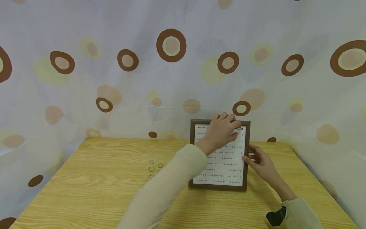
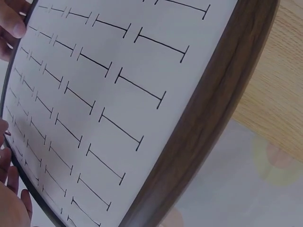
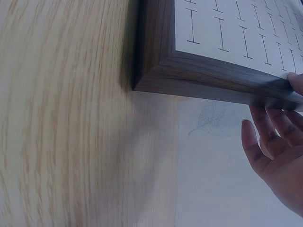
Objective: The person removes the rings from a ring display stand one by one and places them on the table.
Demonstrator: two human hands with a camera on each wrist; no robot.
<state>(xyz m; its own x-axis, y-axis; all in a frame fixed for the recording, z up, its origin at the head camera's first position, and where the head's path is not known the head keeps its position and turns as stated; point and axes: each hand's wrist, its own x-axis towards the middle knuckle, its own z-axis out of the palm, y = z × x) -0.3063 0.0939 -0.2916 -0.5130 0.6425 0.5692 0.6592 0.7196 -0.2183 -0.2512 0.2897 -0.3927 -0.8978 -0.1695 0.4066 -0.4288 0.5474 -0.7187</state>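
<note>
A ring display board (image 1: pixel 218 183) with a brown wood-look frame and rows of slits on white stands upright on the table. My left hand (image 1: pixel 222 130) reaches across its front to the upper right slits. Its fingers are bent, and it seems to pinch a small ring, mostly hidden; in the left wrist view the left hand (image 2: pixel 12 203) is partly cut off. My right hand (image 1: pixel 259 163) grips the board's right edge, thumb in front and fingers behind, as the right hand (image 3: pixel 279 151) in the right wrist view also shows.
Several thin metal rings (image 1: pixel 151 169) lie on the wooden table (image 1: pixel 94 178) left of the board, some partly covered by the left sleeve (image 1: pixel 168 184). A patterned curtain (image 1: pixel 171 82) hangs behind. A black device (image 1: pixel 275 217) is worn at the right wrist.
</note>
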